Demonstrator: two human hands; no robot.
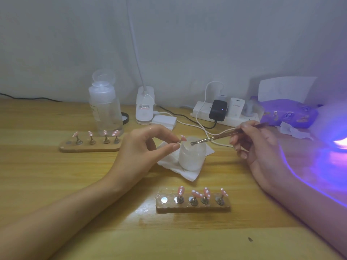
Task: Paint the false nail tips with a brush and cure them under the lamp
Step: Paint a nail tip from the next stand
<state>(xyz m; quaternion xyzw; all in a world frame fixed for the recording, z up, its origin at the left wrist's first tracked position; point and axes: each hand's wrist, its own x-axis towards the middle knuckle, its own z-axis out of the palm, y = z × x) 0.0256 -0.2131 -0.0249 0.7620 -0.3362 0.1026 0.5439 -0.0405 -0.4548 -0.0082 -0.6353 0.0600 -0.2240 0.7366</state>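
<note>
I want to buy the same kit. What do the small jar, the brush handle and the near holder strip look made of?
Jar: frosted glass or plastic, translucent white. Brush handle: metal, it glints. Holder strip: probably wood, brown and rough-edged, with shiny metal discs.

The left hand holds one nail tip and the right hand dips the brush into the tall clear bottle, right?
Not the bottle: the head view shows the right hand dipping the brush into the frosted jar. The left hand does hold a nail tip.
</note>
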